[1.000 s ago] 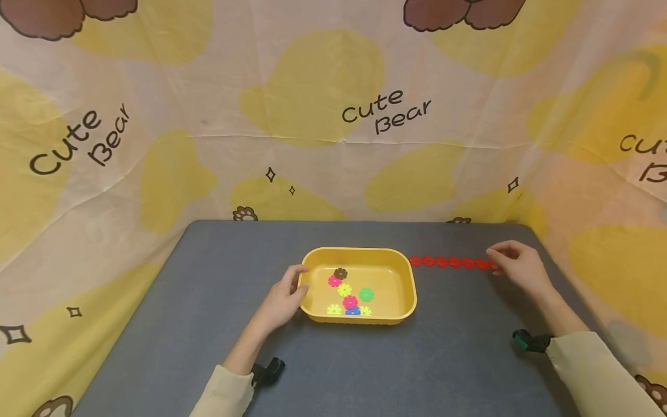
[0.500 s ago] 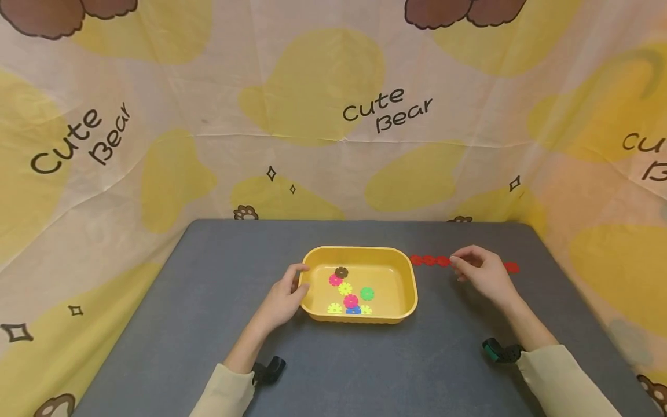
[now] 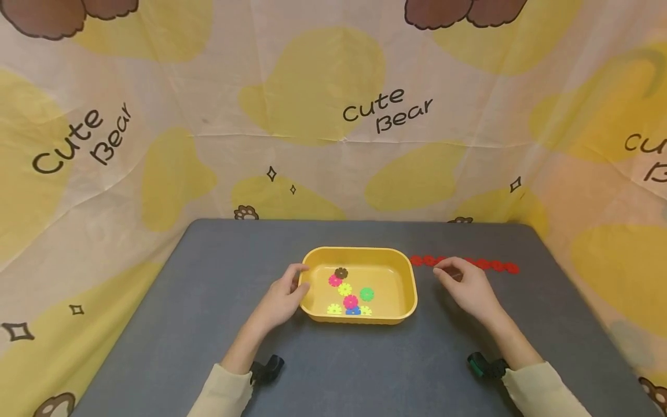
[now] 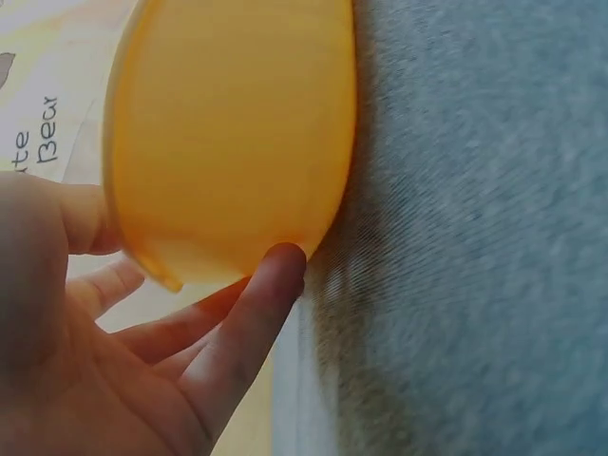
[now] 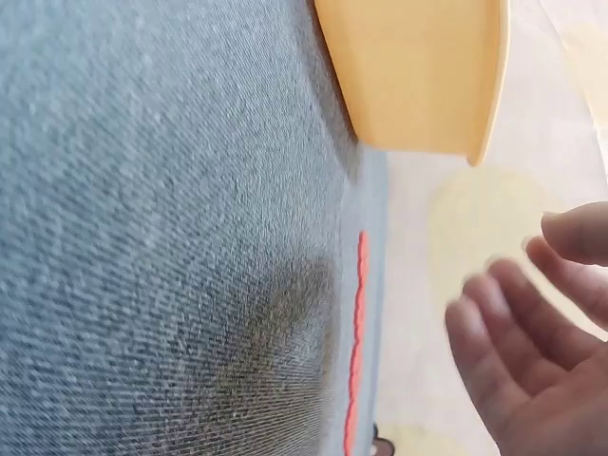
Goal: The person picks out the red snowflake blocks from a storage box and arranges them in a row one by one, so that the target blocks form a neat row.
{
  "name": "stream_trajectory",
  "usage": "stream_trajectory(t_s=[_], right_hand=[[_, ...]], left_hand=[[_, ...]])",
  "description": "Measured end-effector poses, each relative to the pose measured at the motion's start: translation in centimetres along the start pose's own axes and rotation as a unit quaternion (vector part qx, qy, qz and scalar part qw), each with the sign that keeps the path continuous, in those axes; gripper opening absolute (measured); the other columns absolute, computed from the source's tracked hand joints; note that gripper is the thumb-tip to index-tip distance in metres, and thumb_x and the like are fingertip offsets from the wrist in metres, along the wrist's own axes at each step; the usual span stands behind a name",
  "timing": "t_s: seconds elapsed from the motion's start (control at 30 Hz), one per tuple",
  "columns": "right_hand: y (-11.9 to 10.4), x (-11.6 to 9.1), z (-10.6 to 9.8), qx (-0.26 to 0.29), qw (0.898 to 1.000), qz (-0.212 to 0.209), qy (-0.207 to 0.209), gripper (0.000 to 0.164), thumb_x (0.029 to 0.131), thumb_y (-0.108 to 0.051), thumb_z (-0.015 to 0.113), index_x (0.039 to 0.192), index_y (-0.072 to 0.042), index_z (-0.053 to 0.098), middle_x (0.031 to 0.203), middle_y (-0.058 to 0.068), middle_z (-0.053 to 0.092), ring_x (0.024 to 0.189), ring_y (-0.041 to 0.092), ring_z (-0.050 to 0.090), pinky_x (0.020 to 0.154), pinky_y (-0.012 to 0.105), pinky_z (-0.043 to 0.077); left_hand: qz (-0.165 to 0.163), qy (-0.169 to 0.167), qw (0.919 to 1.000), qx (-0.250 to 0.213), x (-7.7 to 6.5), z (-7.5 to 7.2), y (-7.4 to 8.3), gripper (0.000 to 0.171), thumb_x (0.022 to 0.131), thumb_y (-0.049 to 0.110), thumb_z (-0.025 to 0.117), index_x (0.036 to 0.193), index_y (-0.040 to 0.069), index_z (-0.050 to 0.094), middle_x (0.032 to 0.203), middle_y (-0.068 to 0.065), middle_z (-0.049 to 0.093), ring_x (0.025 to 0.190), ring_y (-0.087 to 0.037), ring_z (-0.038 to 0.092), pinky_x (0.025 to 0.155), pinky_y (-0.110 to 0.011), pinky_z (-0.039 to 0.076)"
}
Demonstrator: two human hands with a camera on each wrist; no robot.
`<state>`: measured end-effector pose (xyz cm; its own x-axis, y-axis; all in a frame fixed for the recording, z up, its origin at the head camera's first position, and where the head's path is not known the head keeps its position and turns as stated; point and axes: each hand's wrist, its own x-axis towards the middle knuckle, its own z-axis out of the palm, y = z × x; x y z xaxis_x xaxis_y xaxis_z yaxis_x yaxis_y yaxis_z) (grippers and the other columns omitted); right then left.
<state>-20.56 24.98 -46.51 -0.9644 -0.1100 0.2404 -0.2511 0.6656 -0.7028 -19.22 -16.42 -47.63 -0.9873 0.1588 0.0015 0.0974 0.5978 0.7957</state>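
Note:
A yellow plastic tub [image 3: 388, 319] stands on the grey table, with several notched snowflake discs inside it: a brown disc [image 3: 341, 273], a green disc [image 3: 367, 294], and pink, yellow and blue ones. My left hand [image 3: 279, 298] holds the tub's left end, thumb and fingers at its rim; in the left wrist view, fingertips touch the outer wall [image 4: 237, 123]. Right of the tub runs a straight row of red snowflake discs [image 3: 497, 266]. My right hand [image 3: 469, 289] hovers over the near side of this row, fingers loosely bent, nothing between them; it hides part of the row.
The grey table [image 3: 333, 370] reaches back to a hanging printed cloth [image 3: 312, 116], which also hangs along both sides. A dark wrist camera [image 3: 268, 369] sits at my left wrist and another camera [image 3: 487, 366] at my right.
My right hand has moved left along the red row, from its right end towards the tub, and a little nearer to me. My left hand and the tub stay in place.

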Motion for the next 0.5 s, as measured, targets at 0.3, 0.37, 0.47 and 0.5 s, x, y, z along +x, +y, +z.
stream_trajectory(t_s=[0.3, 0.37, 0.47, 0.5], right_hand=[[-0.6, -0.9, 0.3, -0.142, 0.987, -0.043, -0.059, 0.064, 0.098, -0.043, 0.066, 0.143, 0.001, 0.053, 0.145, 0.025, 0.049, 0.137, 0.048, 0.039, 0.107, 0.068, 0.031], [-0.6, -1.1, 0.2, -0.177, 0.980, -0.054, -0.068, 0.074, 0.097, -0.049, 0.065, 0.149, 0.000, 0.046, 0.151, 0.028, 0.042, 0.142, 0.050, 0.031, 0.110, 0.068, 0.024], [-0.5, -1.7, 0.0, -0.220, 0.971, -0.060, -0.078, 0.085, 0.095, -0.059, 0.061, 0.155, -0.004, 0.038, 0.158, 0.030, 0.032, 0.146, 0.052, 0.022, 0.115, 0.067, 0.015], [-0.5, -1.9, 0.0, -0.230, 0.968, -0.059, -0.081, 0.088, 0.095, -0.062, 0.059, 0.157, -0.005, 0.035, 0.159, 0.030, 0.028, 0.147, 0.052, 0.019, 0.116, 0.066, 0.012]], left_hand=[[0.028, 0.038, 0.9956, 0.080, -1.3, -1.7, 0.0, 0.046, 0.106, 0.035, 0.053, 0.146, 0.013, 0.047, 0.138, -0.013, 0.058, 0.126, -0.033, 0.057, 0.102, -0.056, 0.045], [0.051, 0.053, 0.9897, 0.123, -1.8, -2.0, -0.3, 0.050, 0.106, 0.039, 0.052, 0.147, 0.011, 0.048, 0.143, -0.013, 0.055, 0.132, -0.035, 0.051, 0.106, -0.058, 0.041], [0.081, 0.064, 0.9785, 0.178, -2.5, -2.4, -0.7, 0.055, 0.105, 0.044, 0.052, 0.148, 0.010, 0.049, 0.149, -0.015, 0.049, 0.140, -0.038, 0.041, 0.110, -0.061, 0.034], [0.088, 0.066, 0.9747, 0.194, -2.7, -2.5, -0.9, 0.058, 0.104, 0.046, 0.053, 0.149, 0.010, 0.048, 0.151, -0.016, 0.047, 0.143, -0.038, 0.038, 0.112, -0.061, 0.032]])
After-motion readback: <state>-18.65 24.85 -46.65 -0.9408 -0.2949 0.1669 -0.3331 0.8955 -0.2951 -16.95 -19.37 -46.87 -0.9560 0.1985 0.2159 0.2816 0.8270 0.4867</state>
